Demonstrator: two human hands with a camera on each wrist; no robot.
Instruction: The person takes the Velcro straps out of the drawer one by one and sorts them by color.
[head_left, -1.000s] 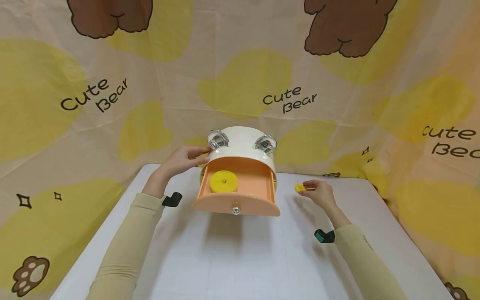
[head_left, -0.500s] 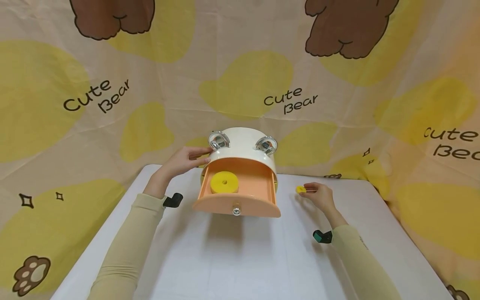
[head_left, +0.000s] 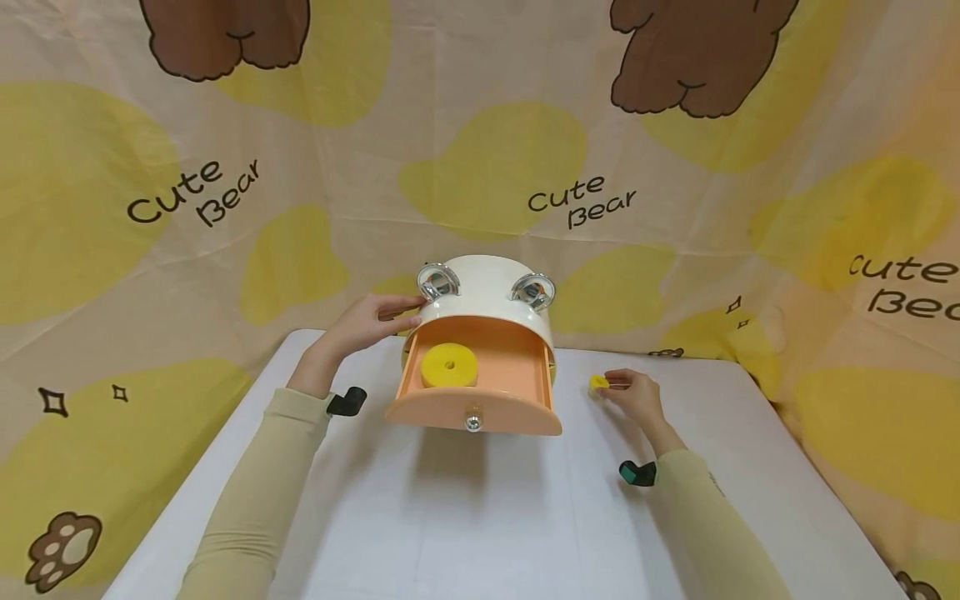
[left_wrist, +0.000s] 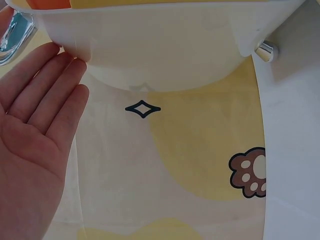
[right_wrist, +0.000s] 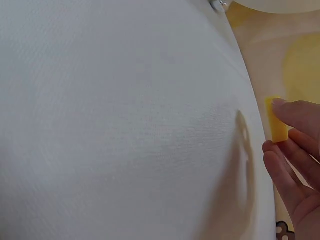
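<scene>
A white rounded box [head_left: 483, 279] stands mid-table, its orange drawer [head_left: 517, 367] pulled out. In the drawer's left half lies a yellow disc [head_left: 438, 372] with a small hole at its centre. My left hand [head_left: 358, 323] rests at the box's left side; the left wrist view shows its fingers [left_wrist: 55, 80] nearly straight against the white shell. Right of the box, my right hand [head_left: 636, 397] pinches a small yellow round piece [head_left: 598, 382] between thumb and fingers above the table. The right wrist view shows that piece [right_wrist: 276, 120] edge-on under the thumb.
Two silver rings [head_left: 438, 282] stand up from the box top like eyes. A silver knob [head_left: 473, 422] sits on the drawer front. White cloth covers the table [head_left: 480, 525]. A bear-print curtain [head_left: 480, 158] hangs behind and at both sides.
My right hand has shifted slightly nearer and to the left, with the small yellow piece still pinched and now tilted differently. My left hand, the box and the disc in the drawer keep their places.
</scene>
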